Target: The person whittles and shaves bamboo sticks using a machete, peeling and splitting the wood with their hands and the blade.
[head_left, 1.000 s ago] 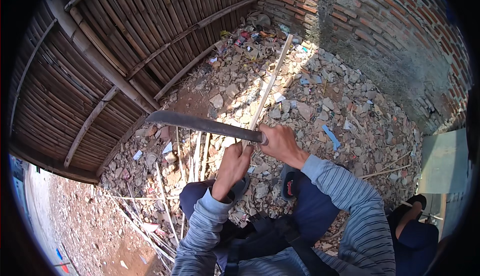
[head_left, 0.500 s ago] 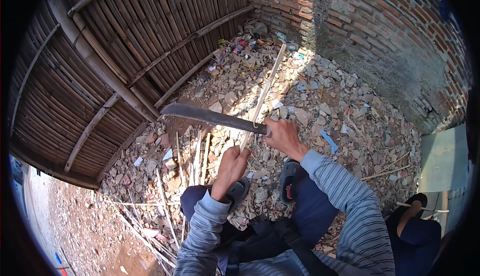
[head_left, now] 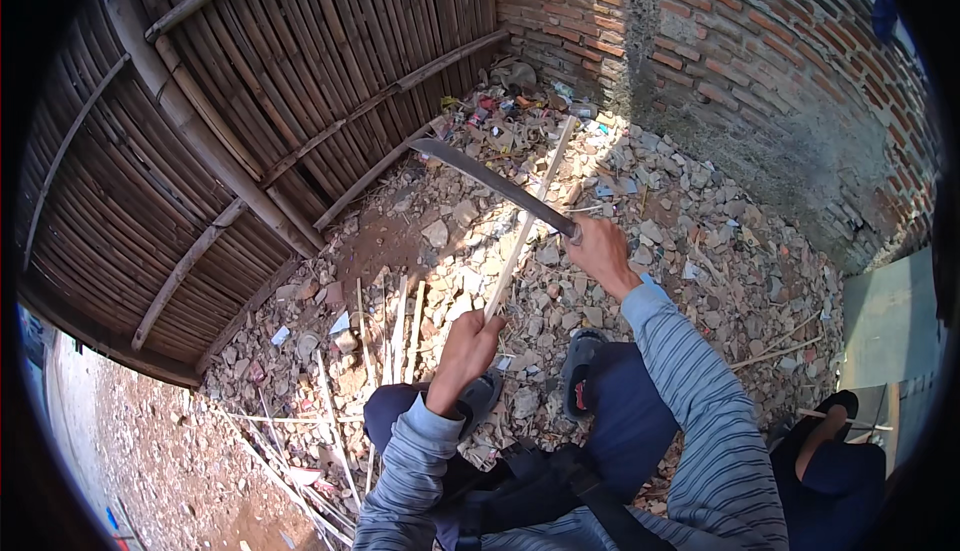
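Note:
My left hand (head_left: 467, 350) is closed around the near end of a long, pale wooden strip (head_left: 516, 251), which slants away from me toward the rubble heap. In my right hand (head_left: 603, 251) is the handle of a machete (head_left: 490, 180) with a long dark blade. The blade lies across the strip about midway along, its tip pointing to the far left. Whether the edge bites into the wood or only rests against it, I cannot tell. A thin curl of shaving (head_left: 582, 210) shows beside the blade near the handle.
Broken stone and litter (head_left: 700, 281) cover the ground. Several pale strips (head_left: 398, 323) lie to my left. A bamboo wall (head_left: 330, 61) stands left, a brick wall (head_left: 760, 81) behind and right. At the right edge another person's leg (head_left: 840, 466) shows beside a grey panel (head_left: 888, 316).
My right hand has pushed the machete forward and to the right along the strip, away from my left hand. The blade now slants more steeply. My left hand keeps its hold.

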{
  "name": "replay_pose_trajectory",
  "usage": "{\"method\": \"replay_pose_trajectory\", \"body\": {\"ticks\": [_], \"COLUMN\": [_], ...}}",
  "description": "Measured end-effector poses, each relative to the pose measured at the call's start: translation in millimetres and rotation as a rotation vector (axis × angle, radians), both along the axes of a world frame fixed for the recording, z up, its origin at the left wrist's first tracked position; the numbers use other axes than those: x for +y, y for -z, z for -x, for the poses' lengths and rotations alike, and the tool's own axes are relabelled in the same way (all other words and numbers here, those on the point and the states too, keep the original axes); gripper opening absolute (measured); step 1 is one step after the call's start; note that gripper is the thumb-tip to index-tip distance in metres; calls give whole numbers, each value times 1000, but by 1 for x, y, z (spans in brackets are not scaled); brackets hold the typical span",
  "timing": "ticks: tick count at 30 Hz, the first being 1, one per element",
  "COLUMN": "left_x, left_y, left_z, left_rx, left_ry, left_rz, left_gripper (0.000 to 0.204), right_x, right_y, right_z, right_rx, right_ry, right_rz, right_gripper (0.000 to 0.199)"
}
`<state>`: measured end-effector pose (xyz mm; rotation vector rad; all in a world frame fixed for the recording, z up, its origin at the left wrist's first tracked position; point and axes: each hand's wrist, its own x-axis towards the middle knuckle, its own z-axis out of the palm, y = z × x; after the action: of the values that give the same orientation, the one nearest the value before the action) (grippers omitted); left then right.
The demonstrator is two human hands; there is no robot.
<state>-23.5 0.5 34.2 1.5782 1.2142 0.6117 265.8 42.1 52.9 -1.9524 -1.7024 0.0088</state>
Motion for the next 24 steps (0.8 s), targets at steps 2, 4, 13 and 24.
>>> {"method": "replay_pose_trajectory", "body": {"ticks": [2,4,13,24], "left_x": [-1,-2,1,10], "left_y": [-1,-3,-12,4], "left_z": [-2,-4,-9,-11], "left_rx": [45,48,45,14], "left_ry": [26,30,6,-9], "left_rz": [-7,26,-88,56], "left_gripper": [45,45,46,48], "right_x": [7,16,2,-40], "right_y": [9,15,16,0], "right_z": [-11,-28,-23,58], "right_rx": [21,41,292,-27], "right_ry": [80,101,-49,-471], "right_rz": [44,48,-170,61], "right_gripper": [16,20,23,28]}}
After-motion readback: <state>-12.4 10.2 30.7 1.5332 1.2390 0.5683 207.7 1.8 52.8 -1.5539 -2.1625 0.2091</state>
